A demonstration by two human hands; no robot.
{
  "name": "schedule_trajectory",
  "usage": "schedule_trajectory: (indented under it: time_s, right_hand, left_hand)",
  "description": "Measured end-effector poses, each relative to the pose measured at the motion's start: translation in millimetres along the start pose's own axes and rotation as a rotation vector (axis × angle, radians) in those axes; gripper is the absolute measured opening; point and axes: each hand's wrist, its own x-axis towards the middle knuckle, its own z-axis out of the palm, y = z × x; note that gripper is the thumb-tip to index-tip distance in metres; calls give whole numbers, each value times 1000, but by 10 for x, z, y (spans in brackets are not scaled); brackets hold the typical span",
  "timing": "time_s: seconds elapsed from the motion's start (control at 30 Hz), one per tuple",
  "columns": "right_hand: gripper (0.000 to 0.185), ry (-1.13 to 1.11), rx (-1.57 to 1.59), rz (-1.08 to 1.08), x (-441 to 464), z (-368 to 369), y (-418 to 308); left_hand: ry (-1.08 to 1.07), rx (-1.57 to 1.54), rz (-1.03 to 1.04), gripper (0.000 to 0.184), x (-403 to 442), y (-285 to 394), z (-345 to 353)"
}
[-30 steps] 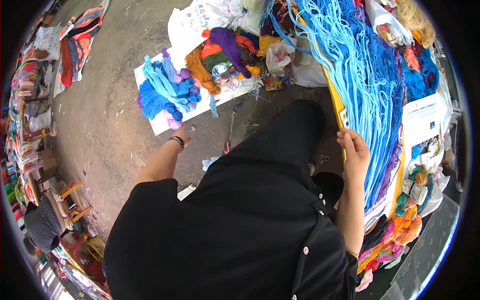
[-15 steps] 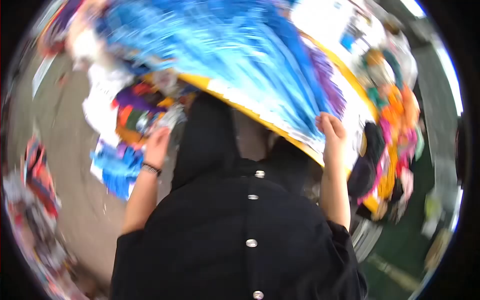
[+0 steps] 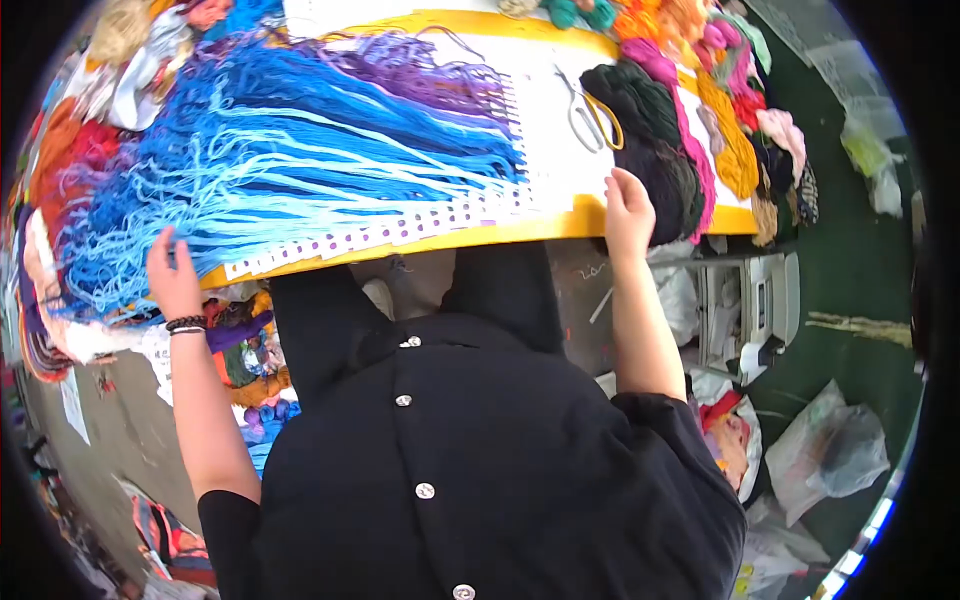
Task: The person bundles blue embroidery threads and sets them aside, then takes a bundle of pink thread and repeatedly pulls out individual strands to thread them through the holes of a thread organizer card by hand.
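Blue and light-blue threads lie fanned across the table. Their right and front ends run along a white card strip with punched holes. Purple threads lie behind them. My left hand is at the front left, fingers apart, beside the loose ends of the light-blue threads; whether it touches them I cannot tell. My right hand is over the table's front edge, fingers curled together with nothing visible in them. Beyond it, scissors with yellow and pale handles lie beside a dark skein.
The yellow table edge runs in front of me. Pink and mustard skeins lie on the right. Colourful yarn bundles sit below the table on the left. Plastic bags and a pale rack stand on the right floor.
The blue threads, earlier blurred and tilted, now lie flat on the table. My left hand has moved up to their left ends. My right hand is now away from the strip. My view has shifted.
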Motion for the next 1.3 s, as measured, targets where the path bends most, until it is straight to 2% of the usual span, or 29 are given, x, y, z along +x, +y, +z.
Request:
schedule_trajectory:
  time_s: [0.03, 0.13, 0.2, 0.3, 0.4, 0.73, 1.3]
  right_hand:
    - [20, -13, -79, -31, -30, 8, -119]
    - [19, -8, -197, -81, 23, 57, -56]
    - [16, 29, -127, -97, 53, 138, -52]
    - [16, 19, -158, -17, 99, 193, -138]
    - [17, 9, -357, -78, 106, 181, -100]
    - [17, 5, -373, -113, 104, 280, -162]
    - [16, 44, -522, -139, 93, 288, -116]
  left_hand:
    - [109, 102, 163, 30, 67, 5, 35]
    - [64, 86, 209, 42, 120, -71, 248]
    - [21, 307, 240, 41, 29, -1, 307]
    - [42, 208, 187, 42, -6, 96, 305]
    - [38, 257, 185, 40, -33, 203, 240]
    - [43, 269, 78, 38, -51, 301, 227]
    - [1, 258, 78, 36, -33, 333, 179]
